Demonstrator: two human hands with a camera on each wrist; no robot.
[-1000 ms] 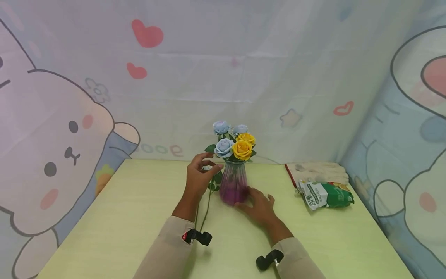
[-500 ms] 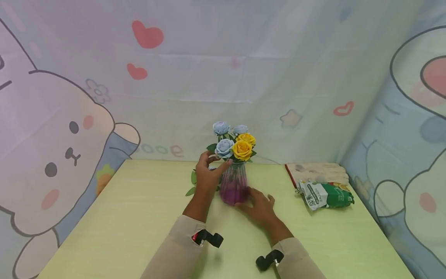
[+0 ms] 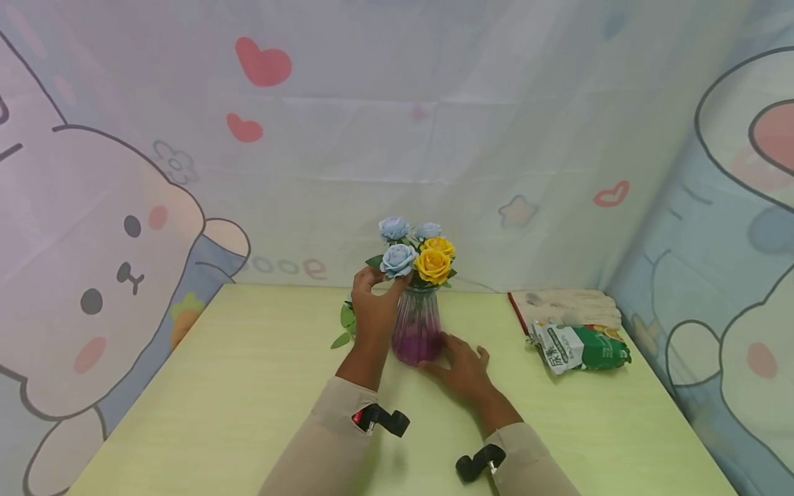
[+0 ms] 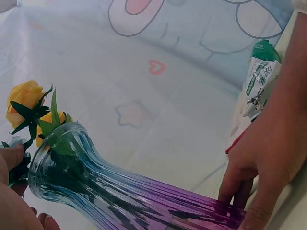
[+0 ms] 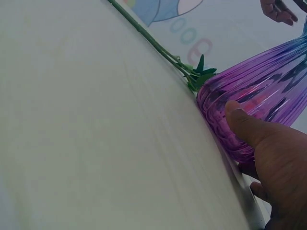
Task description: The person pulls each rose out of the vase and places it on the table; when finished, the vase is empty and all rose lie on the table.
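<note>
A ribbed glass vase (image 3: 417,324), clear at the mouth and purple at the base, stands upright on the table with blue and yellow roses in it. My left hand (image 3: 375,311) is at the vase's mouth, pinching the front blue rose (image 3: 398,260) just below its bloom. The left wrist view shows the thumb over that flower's leaves, beside a yellow rose (image 4: 25,101). Low on the vase's right side, my right hand (image 3: 462,368) grips the base, the thumb (image 5: 244,124) across its front. Stems show dimly through the glass.
Behind my left hand a leafy flower stem (image 3: 346,322) lies on the table (image 3: 248,399), its green stalk (image 5: 148,39) clearer in the right wrist view. To the right are a pale work glove (image 3: 567,303) and a green-and-white packet (image 3: 583,346). A printed curtain (image 3: 347,138) hangs behind.
My left hand has moved right to the vase's mouth and taken hold of the front blue rose, which has shifted slightly up and left. The right hand has stayed on the base.
</note>
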